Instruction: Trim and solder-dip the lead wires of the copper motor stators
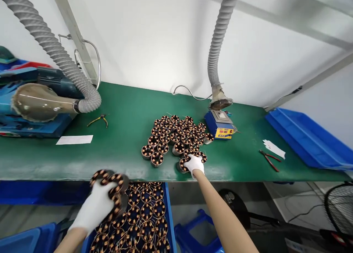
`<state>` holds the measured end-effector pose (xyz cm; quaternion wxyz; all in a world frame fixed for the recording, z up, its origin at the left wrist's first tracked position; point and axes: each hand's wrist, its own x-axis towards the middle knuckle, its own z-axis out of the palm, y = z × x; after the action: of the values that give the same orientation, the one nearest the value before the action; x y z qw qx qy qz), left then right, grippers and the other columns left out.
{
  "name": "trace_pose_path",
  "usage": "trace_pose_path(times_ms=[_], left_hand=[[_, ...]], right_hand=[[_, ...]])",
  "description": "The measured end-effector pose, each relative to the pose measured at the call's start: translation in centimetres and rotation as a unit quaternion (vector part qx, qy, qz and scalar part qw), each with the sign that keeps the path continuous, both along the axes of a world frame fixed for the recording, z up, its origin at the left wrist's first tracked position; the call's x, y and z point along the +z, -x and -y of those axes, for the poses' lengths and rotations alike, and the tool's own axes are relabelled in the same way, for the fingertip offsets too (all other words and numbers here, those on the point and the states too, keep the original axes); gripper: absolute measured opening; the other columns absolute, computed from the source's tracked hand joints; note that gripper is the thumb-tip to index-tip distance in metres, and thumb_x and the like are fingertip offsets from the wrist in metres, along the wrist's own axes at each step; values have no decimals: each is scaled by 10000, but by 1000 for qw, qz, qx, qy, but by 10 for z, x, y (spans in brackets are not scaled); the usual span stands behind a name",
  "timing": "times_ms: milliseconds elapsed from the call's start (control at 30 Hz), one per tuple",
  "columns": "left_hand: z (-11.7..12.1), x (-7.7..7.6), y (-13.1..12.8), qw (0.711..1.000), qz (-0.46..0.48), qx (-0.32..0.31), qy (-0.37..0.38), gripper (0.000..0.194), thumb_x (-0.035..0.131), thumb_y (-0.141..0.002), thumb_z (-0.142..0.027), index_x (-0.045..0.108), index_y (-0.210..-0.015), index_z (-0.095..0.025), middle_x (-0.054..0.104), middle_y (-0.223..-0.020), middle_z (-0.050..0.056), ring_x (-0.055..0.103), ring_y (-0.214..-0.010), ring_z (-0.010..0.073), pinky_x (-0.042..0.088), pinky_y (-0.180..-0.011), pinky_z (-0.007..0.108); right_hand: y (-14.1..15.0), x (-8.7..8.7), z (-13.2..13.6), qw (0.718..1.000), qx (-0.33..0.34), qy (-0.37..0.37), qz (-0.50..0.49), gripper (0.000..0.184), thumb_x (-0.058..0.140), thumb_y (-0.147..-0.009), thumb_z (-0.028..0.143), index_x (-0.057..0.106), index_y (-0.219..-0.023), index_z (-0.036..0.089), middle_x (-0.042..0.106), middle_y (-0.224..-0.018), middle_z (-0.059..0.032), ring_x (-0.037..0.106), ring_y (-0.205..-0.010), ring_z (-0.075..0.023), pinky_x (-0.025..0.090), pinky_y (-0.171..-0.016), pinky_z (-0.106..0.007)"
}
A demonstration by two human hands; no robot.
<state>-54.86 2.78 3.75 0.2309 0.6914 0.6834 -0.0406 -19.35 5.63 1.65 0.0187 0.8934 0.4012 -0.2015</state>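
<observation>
My left hand (pixel 96 205), in a white glove, is closed around several copper-wound motor stators (pixel 117 179). It holds them over a blue crate (pixel 170 223) of more stators with loose wire ends, below the front edge of the bench; these are blurred by motion. On the bench, my gloved right hand (pixel 194 165) has its fingers on a stator (pixel 182 166) at the front of a standing cluster of stators (pixel 179 137). The fingertips are bent down over its rim and partly hidden among the neighbouring stators.
Behind the cluster stands a blue box with a yellow panel (pixel 220 126), under an extraction hose (pixel 216 54). Red-handled cutters (pixel 269 159), a white glove (pixel 274 149) and blue trays (pixel 306 139) lie right. Yellow-handled pliers (pixel 97 120), paper (pixel 74 139) and a blue machine (pixel 35 102) are left.
</observation>
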Motion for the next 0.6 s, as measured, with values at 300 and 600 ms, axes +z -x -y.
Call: trace_pose_path(times_ms=[300, 600], left_hand=[[-89, -28, -116, 995, -27, -85, 34, 435, 514, -662, -130, 614, -1051, -296, 443, -1239, 131, 672, -725, 247, 515, -719, 369], [-119, 7, -141, 991, 42, -54, -113, 406, 411, -836, -288, 424, -1241, -274, 264, -1463, 84, 599, -986, 311, 496, -819, 474]], right_hand=[[-15, -13, -12, 999, -29, 0, -25, 500, 645, -673, 326, 590, -1166, 261, 344, -1221, -145, 636, -872, -261, 460, -796, -361], [-14, -8, -14, 999, -33, 4, -8, 421, 677, -674, 314, 632, -1080, 215, 425, -1202, -143, 625, -815, -207, 472, -733, -331]])
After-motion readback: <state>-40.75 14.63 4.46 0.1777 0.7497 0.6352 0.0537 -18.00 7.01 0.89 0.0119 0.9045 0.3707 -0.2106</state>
